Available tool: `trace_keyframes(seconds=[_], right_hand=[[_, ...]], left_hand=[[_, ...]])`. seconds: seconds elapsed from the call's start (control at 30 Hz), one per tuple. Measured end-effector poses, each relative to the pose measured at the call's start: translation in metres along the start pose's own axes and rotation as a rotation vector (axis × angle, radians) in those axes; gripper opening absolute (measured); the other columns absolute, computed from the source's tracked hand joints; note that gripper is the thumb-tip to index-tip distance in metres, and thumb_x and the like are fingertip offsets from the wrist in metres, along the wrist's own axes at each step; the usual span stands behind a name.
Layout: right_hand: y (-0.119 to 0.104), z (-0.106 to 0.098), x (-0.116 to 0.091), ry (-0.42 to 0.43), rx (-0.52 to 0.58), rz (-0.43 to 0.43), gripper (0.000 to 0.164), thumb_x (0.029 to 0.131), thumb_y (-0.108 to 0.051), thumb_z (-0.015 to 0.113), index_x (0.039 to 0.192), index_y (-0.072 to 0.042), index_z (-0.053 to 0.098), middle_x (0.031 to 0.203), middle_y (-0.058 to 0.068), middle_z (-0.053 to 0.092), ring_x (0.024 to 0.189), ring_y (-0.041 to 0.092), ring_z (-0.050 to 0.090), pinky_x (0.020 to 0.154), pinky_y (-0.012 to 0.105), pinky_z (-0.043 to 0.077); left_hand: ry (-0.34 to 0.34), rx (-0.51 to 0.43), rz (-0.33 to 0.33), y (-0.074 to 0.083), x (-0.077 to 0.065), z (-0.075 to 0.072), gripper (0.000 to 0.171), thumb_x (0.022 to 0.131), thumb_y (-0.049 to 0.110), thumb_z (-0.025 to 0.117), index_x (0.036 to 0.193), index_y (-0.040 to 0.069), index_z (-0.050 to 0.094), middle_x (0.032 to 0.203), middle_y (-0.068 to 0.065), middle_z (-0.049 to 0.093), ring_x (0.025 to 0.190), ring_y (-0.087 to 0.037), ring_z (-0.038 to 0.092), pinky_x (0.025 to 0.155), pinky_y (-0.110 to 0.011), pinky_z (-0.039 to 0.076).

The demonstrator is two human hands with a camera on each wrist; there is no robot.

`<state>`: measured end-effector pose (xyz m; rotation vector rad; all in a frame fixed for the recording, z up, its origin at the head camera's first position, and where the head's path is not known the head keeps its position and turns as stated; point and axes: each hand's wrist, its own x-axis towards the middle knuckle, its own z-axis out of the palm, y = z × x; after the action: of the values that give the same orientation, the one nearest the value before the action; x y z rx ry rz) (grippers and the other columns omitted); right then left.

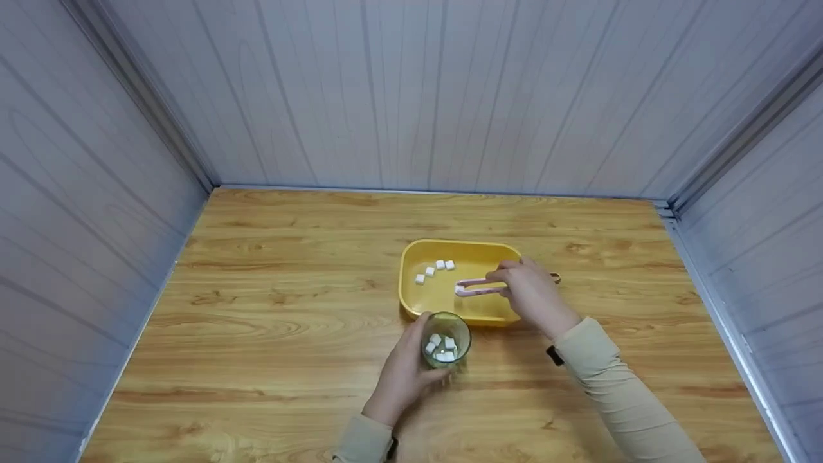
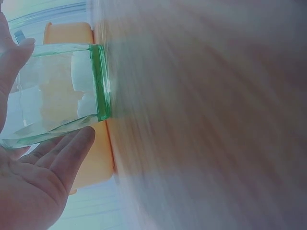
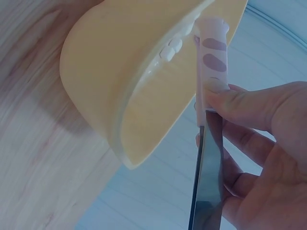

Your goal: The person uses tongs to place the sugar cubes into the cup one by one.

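My left hand (image 1: 400, 376) grips a clear, green-tinted drinking glass (image 1: 443, 325), thumb on one side and fingers on the other. Several white cubes (image 1: 449, 343) lie at the bottom of the glass. In my right hand (image 1: 532, 297) are metal tongs (image 3: 208, 163) with pink, spotted tips, pinched between thumb and fingers. A white cube (image 1: 459, 290) sits between those tips, over the yellow tray (image 1: 472, 253). Toward the tray's left side rest several more white cubes (image 1: 430, 271). The glass stands just in front of the tray's near edge.
The wood-grain table (image 1: 289, 270) is enclosed by pale panels, with a back wall (image 1: 411, 96) and one wall on each side. A small loop (image 1: 555, 278) shows at the tray's right end, partly behind the right hand.
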<state>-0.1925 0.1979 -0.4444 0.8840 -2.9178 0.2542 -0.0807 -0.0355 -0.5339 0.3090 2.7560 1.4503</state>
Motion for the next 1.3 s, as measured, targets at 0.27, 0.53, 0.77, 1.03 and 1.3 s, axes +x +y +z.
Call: trace_keyframes(seconds=[0.27, 0.53, 0.77, 1.03, 1.3], right_hand=[[0.0, -0.006, -0.003, 0.022, 0.003, 0.0, 0.032, 0.078, 0.002, 0.076, 0.106, -0.012, 0.074, 0.099, 0.005, 0.065, 0.091, 0.031, 0.058, 0.095, 0.052, 0.044], [-0.004, -0.016, -0.008, 0.03, 0.006, -0.001, 0.032, 0.079, 0.002, 0.075, 0.107, -0.011, 0.073, 0.101, 0.006, 0.065, 0.095, 0.033, 0.057, 0.098, 0.053, 0.041], [-0.005, -0.021, -0.011, 0.053, 0.005, -0.007, 0.031, 0.079, 0.001, 0.075, 0.107, -0.011, 0.073, 0.102, 0.006, 0.066, 0.09, 0.031, 0.056, 0.087, 0.048, 0.047], [-0.008, -0.028, -0.015, 0.076, -0.003, -0.022, 0.031, 0.079, 0.001, 0.075, 0.107, -0.012, 0.074, 0.102, 0.005, 0.066, 0.084, 0.029, 0.053, 0.073, 0.04, 0.046], [-0.012, -0.033, -0.018, 0.081, -0.009, -0.029, 0.033, 0.077, 0.001, 0.077, 0.106, -0.013, 0.074, 0.101, 0.004, 0.066, 0.083, 0.027, 0.052, 0.073, 0.04, 0.047]], left_hand=[[0.011, -0.003, 0.022, 0.0, 0.0, 0.0, 0.098, 0.071, 0.022, 0.086, 0.149, 0.01, 0.027, 0.142, -0.013, 0.042, 0.128, -0.028, 0.042, 0.106, -0.045, 0.036], [0.001, -0.015, -0.008, 0.001, 0.001, -0.001, 0.098, 0.071, 0.021, 0.085, 0.149, 0.012, 0.027, 0.143, -0.012, 0.041, 0.129, -0.027, 0.041, 0.106, -0.044, 0.035], [0.018, -0.009, 0.013, -0.001, 0.0, 0.001, 0.098, 0.07, 0.021, 0.086, 0.148, 0.01, 0.028, 0.141, -0.012, 0.043, 0.127, -0.028, 0.043, 0.105, -0.045, 0.036], [0.036, -0.003, 0.054, -0.002, -0.001, 0.002, 0.099, 0.069, 0.02, 0.086, 0.148, 0.008, 0.028, 0.142, -0.014, 0.042, 0.128, -0.028, 0.042, 0.106, -0.044, 0.036], [0.027, 0.0, 0.046, -0.003, -0.001, 0.002, 0.1, 0.07, 0.02, 0.086, 0.149, 0.007, 0.026, 0.143, -0.013, 0.041, 0.129, -0.027, 0.041, 0.107, -0.042, 0.035]])
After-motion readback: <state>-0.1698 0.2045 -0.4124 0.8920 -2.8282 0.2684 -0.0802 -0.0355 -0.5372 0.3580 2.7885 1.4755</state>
